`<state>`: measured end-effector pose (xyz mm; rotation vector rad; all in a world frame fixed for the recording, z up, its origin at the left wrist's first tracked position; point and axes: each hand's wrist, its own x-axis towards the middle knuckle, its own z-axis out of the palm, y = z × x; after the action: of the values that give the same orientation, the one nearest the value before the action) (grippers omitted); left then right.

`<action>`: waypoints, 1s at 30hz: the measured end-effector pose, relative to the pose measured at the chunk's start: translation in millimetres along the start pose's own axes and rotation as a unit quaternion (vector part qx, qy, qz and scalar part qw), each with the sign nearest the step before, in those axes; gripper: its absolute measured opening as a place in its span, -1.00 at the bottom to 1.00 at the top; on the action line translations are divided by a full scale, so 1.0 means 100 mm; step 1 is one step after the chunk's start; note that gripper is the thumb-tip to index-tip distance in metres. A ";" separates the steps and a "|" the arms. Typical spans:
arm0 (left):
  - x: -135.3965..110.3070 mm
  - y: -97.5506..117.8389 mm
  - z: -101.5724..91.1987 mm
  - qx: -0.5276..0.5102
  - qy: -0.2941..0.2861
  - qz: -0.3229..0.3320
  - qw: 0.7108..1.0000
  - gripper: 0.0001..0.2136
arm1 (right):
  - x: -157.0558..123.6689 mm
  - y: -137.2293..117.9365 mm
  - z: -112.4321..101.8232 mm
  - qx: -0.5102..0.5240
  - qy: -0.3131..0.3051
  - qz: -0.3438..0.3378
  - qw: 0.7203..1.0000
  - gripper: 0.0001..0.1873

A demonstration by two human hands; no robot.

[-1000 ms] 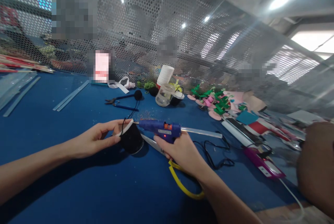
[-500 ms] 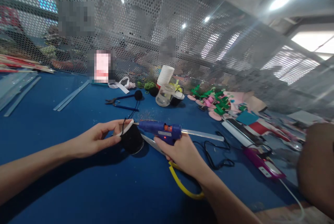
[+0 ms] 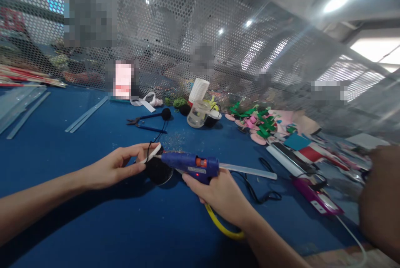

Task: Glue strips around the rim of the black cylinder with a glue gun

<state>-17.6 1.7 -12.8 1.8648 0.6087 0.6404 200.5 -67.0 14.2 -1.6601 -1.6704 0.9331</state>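
Note:
Tilted in the fingers of my left hand [image 3: 126, 164] is a small cup wrapped in black yarn [image 3: 159, 173], its white rim turned towards the fingertips. A loose strand of black yarn runs over the rim to a small black ball [image 3: 166, 113] lying behind. My right hand [image 3: 218, 195] is wrapped round the handle of a blue hot glue gun [image 3: 190, 164], which has a lit red light. A clear glue stick [image 3: 250, 170] sticks out of its back. The nozzle is at the cup's side, just under the rim. Scissors with yellow handles [image 3: 221, 225] lie partly hidden beneath my right hand.
Pliers [image 3: 135, 122] lie behind the cup. Further back stand stacked white paper cups [image 3: 199, 90] and a clear plastic cup [image 3: 198, 115]. Green and pink craft pieces [image 3: 265, 124] and a purple power strip [image 3: 315, 197] are at the right. Another person's arm [image 3: 379, 201] shows at the right edge.
The glue gun has tipped and dropped slightly, its nozzle shifting from the cup's rim to the black side just below. My left hand and the cup have barely moved.

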 end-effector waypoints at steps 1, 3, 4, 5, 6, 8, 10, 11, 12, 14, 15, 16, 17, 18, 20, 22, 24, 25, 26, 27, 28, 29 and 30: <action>0.00 0.00 0.00 0.001 -0.002 0.000 1.000 -0.79 | 0.00 0.00 0.01 0.003 -0.001 0.002 1.000 -0.74; 0.00 0.00 0.00 0.004 -0.003 0.002 1.000 -0.79 | -0.01 -0.01 0.03 0.006 0.001 -0.003 1.000 -0.73; 0.00 -0.01 -0.01 0.006 -0.001 0.002 1.000 -0.79 | -0.01 -0.01 0.04 0.005 0.003 -0.010 1.000 -0.73; 0.00 -0.01 -0.01 0.007 0.000 0.002 1.000 -0.80 | -0.01 -0.01 0.05 0.003 0.007 -0.018 1.000 -0.73; 0.00 -0.01 -0.01 0.008 0.001 0.001 1.000 -0.80 | -0.02 -0.02 0.06 0.001 0.011 -0.025 1.000 -0.74; -0.01 -0.02 -0.01 0.009 -0.001 -0.003 1.000 -0.82 | -0.02 -0.01 0.08 0.000 0.020 -0.033 0.999 -0.74; -0.01 -0.03 -0.01 0.010 -0.002 -0.005 1.000 -0.82 | -0.02 0.00 0.08 0.004 0.017 -0.027 0.999 -0.73; -0.01 -0.02 -0.01 0.011 -0.002 -0.005 1.000 -0.82 | -0.02 0.00 0.07 0.008 0.012 -0.020 1.000 -0.73; -0.01 -0.02 -0.01 0.011 -0.003 -0.004 1.000 -0.82 | -0.02 0.01 0.06 0.013 0.007 -0.013 1.000 -0.74; 0.00 -0.02 -0.01 0.009 -0.005 0.000 1.000 -0.81 | -0.01 0.02 0.03 0.022 -0.003 -0.006 1.000 -0.74; 0.00 -0.01 -0.01 0.007 -0.006 0.003 1.000 -0.80 | 0.00 0.02 0.02 0.024 -0.004 -0.005 1.000 -0.74; 0.00 -0.01 -0.01 0.007 -0.007 0.005 1.000 -0.80 | 0.01 0.02 0.00 0.026 -0.005 -0.006 1.000 -0.73; 0.00 -0.01 -0.01 0.007 -0.006 0.006 1.000 -0.81 | 0.03 0.02 -0.01 0.027 -0.005 -0.007 1.000 -0.71; 0.00 -0.01 -0.01 0.009 -0.006 0.007 1.000 -0.81 | 0.04 0.01 -0.02 0.028 -0.001 -0.004 1.000 -0.70; 0.00 0.00 -0.01 0.014 -0.005 0.008 1.000 -0.82 | 0.07 0.02 -0.03 0.030 0.012 0.005 0.999 -0.69; 0.00 0.00 -0.01 0.015 -0.005 0.010 1.000 -0.82 | 0.10 0.04 -0.04 0.030 0.021 0.008 0.999 -0.69; 0.00 0.00 -0.01 0.013 -0.004 0.012 1.000 -0.82 | 0.13 0.08 -0.04 0.024 0.017 0.007 1.000 -0.69; 0.00 0.00 -0.01 0.011 -0.003 0.011 1.000 -0.83 | 0.14 0.09 -0.05 0.021 0.012 0.008 1.000 -0.68; 0.00 -0.01 -0.01 0.010 -0.002 0.010 1.000 -0.83 | 0.16 0.11 -0.05 0.019 0.006 0.009 1.000 -0.68; 0.00 -0.01 0.00 0.010 0.000 0.009 1.000 -0.83 | 0.17 0.12 -0.05 0.019 0.003 0.012 1.000 -0.68; 0.00 -0.01 0.00 0.011 0.002 0.010 1.000 -0.83 | 0.18 0.12 -0.05 0.020 0.002 0.015 1.000 -0.68; 0.00 -0.01 0.00 0.012 0.003 0.010 1.000 -0.83 | 0.19 0.12 -0.06 0.024 0.004 0.019 1.000 -0.69; 0.00 -0.01 0.00 0.013 0.003 0.011 1.000 -0.83 | 0.19 0.11 -0.06 0.027 0.007 0.022 0.999 -0.70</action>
<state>-18.3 2.0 -13.9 1.8962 0.6033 0.6569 210.5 -47.7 7.3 -1.6699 -1.5915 0.9771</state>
